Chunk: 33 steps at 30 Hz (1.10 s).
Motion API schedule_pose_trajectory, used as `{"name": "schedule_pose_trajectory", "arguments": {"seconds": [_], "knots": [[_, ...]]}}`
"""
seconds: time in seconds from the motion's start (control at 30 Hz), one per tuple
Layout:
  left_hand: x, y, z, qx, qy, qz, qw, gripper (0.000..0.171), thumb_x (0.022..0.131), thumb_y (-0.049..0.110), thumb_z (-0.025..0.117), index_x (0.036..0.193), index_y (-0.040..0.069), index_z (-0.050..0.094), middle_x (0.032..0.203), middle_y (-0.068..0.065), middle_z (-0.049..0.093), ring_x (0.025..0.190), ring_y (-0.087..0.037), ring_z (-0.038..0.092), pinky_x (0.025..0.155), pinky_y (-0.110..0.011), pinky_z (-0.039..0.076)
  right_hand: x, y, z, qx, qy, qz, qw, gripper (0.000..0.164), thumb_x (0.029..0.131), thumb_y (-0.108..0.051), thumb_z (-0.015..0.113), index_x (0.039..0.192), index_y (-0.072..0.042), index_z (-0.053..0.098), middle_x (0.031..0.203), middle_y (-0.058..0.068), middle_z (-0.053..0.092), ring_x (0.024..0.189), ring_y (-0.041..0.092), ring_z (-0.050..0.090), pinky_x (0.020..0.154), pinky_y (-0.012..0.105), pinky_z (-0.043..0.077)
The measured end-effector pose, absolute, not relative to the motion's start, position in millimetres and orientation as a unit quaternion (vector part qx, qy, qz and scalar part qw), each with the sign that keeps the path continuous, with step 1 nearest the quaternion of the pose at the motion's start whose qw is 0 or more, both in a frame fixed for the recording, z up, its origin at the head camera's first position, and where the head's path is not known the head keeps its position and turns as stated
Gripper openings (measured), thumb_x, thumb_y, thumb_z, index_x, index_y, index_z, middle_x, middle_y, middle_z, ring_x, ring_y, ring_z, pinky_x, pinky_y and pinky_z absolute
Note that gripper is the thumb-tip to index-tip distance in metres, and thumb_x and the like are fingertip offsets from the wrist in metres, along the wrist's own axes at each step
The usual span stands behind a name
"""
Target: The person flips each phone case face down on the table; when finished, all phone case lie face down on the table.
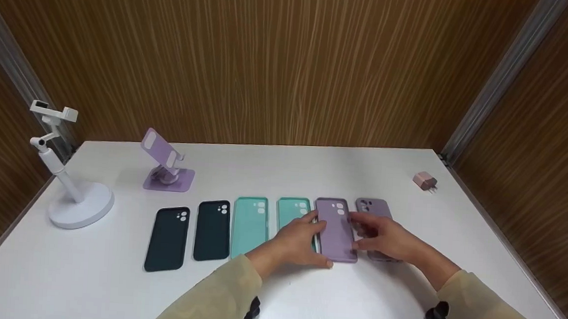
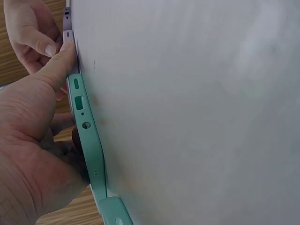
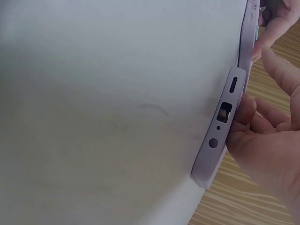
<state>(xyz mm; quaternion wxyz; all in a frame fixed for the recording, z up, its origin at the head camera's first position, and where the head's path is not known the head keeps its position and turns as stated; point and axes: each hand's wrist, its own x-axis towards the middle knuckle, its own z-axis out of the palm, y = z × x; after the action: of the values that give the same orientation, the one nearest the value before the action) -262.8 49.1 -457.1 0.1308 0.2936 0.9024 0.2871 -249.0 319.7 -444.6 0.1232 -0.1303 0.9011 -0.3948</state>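
Observation:
Near the right of a row of phone cases lies a purple phone case [image 1: 336, 236], inside face up. My left hand [image 1: 296, 241] touches its left side with the fingers, and the thumb lies at its bottom edge. At its right edge are the fingertips and thumb of my right hand [image 1: 390, 237], spread apart. That hand passes over a second purple phone case [image 1: 379, 209], partly hiding it. A teal phone case [image 1: 292, 209] sits under my left hand, mostly covered; its bottom edge [image 2: 89, 136] shows in the left wrist view.
Left in the row are another teal case [image 1: 250, 226] and two dark cases [image 1: 213, 231] [image 1: 167, 238]. Behind them stands a purple phone stand [image 1: 169, 179]. A white stand [image 1: 81, 206] is at far left, a pink charger plug [image 1: 424, 180] at back right. Wood-grain panels enclose the table.

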Motion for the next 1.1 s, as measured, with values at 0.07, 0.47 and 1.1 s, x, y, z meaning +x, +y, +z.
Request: {"name": "schedule_pose_trajectory", "arguments": {"seconds": [0.07,0.47,1.1], "knots": [[-262.9,49.0,-456.6,0.295,0.903,0.285,0.129,0.096,0.082,0.047,0.091,0.16,0.009,0.048,0.174,-0.011,0.027,0.155,-0.034,0.034,0.122,-0.044,0.035,-249.1,319.9,-444.2,-0.138,0.9,-0.396,0.121,0.076,0.094,-0.023,0.083,0.159,-0.004,0.048,0.156,0.022,0.052,0.135,0.036,0.055,0.116,0.058,0.041],[-266.8,51.6,-456.8,0.295,0.907,0.269,0.137,0.098,0.083,0.051,0.089,0.161,0.011,0.046,0.175,-0.011,0.023,0.157,-0.034,0.03,0.124,-0.043,0.031,-252.8,322.3,-438.2,-0.117,0.885,-0.43,0.131,0.074,0.097,-0.023,0.08,0.161,-0.007,0.045,0.159,0.02,0.05,0.136,0.038,0.057,0.114,0.055,0.044],[-265.0,45.8,-455.7,0.313,0.899,0.273,0.139,0.101,0.082,0.052,0.09,0.163,0.011,0.043,0.174,-0.008,0.027,0.155,-0.033,0.034,0.123,-0.04,0.033,-251.0,316.0,-443.9,-0.039,0.736,-0.66,0.146,0.073,0.104,-0.007,0.067,0.164,0.004,0.028,0.157,0.027,0.046,0.135,0.028,0.059,0.105,0.036,0.053]]}}
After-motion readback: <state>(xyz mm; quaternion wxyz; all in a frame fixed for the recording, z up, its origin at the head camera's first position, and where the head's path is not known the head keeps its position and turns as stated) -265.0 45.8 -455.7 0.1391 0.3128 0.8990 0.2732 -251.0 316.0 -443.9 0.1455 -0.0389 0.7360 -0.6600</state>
